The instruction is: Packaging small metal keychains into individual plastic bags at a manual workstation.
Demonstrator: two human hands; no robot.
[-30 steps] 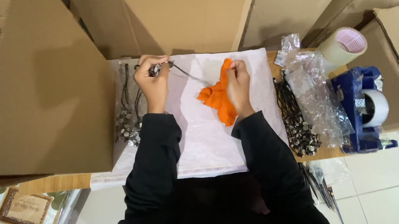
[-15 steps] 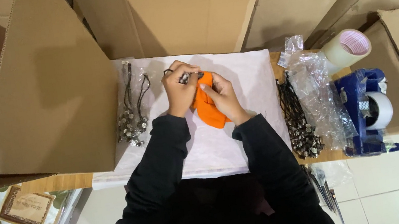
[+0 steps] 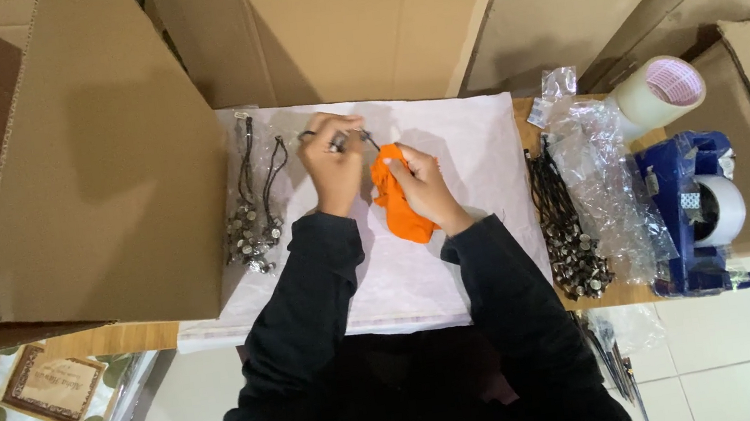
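Observation:
My left hand (image 3: 333,160) pinches a thin dark cord with a small metal piece (image 3: 338,137) over a white sheet (image 3: 466,169) spread on a low table. My right hand (image 3: 423,185) grips a crumpled orange cloth (image 3: 393,200) right beside it, fingertips close to the cord. Both forearms are in black sleeves. To the left of my left hand lie two finished cords with clusters of metal beads (image 3: 252,227) on the sheet.
A pile of beaded cords (image 3: 568,233) and crinkled clear plastic bags (image 3: 605,180) lie right of the sheet. Beyond stand a tape roll (image 3: 659,93) and a blue tape dispenser (image 3: 698,207). Open cardboard boxes (image 3: 90,171) surround the table. A framed picture (image 3: 51,388) lies on the tiled floor.
My hands were apart a second ago, left holding the cord, right on the orange cloth. They came together at the middle of the sheet, and now the cloth is pressed near the cord.

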